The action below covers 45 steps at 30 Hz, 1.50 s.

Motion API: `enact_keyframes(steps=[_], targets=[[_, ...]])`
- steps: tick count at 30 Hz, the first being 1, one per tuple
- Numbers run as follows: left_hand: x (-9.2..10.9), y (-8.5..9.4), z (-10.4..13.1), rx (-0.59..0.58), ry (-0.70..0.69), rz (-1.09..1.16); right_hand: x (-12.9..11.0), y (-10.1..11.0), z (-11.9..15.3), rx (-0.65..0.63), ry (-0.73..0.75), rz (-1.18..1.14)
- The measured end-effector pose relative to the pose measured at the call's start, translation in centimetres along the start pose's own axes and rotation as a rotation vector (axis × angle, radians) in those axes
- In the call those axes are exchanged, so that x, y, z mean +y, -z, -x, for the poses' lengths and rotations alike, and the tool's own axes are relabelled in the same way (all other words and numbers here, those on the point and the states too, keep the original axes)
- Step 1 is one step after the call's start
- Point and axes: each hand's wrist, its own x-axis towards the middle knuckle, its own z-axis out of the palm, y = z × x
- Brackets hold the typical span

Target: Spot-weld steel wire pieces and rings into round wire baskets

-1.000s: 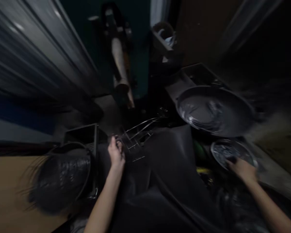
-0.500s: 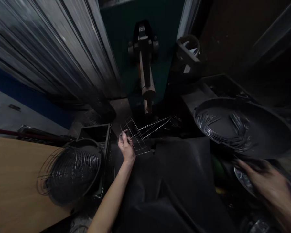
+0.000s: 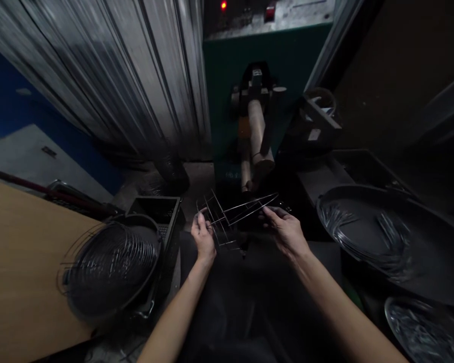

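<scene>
A thin wire frame (image 3: 221, 220) is held up in front of the dark apron, below the machine's rod-like arms. My left hand (image 3: 204, 234) pinches its left side between thumb and fingers. At the frame's pointed right end is my right hand (image 3: 285, 229), its thumb and fingers closed on the wire. Just beyond the hands, the machine's thick cylindrical arm (image 3: 258, 128) points toward me, with a thinner rod beneath it.
A round basin (image 3: 113, 302) with many wire rings stands at left beside a dark crate (image 3: 177, 214). On the right are a large oval tray (image 3: 431, 252) of bent wires and a bowl (image 3: 391, 307) of small metal pieces. The green machine body (image 3: 227, 75) rises ahead.
My right hand has moved from the bowl at lower right to the wire frame's right end and gripped it. My left hand still holds the frame. The view has shifted.
</scene>
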Motion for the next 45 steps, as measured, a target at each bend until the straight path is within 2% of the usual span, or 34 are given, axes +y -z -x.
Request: enact_keyframes(steps=[4,16,23,29,38,45], targets=[[0.2,-0.1,-0.5,-0.017,0.058,-0.058,-0.2,-0.6,0.0,0.008,-0.037,-0.023],[0.3,-0.7,-1.0,-0.042,0.046,-0.081,-0.7,-1.8,-0.1,0.031,-0.136,-0.116],[0.6,-1.3,-1.2,-0.062,0.068,-0.077,-0.8,-2.4,-0.1,0.087,-0.113,-0.092],[0.8,-1.5,-1.6,-0.057,0.118,-0.086,-1.3,-3.1,0.0,0.150,-0.162,-0.123],[0.9,-1.9,-1.8,-0.070,0.100,-0.079,-1.3,-3.2,-0.6,0.126,-0.129,-0.078],[1.5,-2.2,-1.9,-0.081,0.115,-0.066,-1.7,-3.6,-0.8,0.138,-0.168,-0.109]])
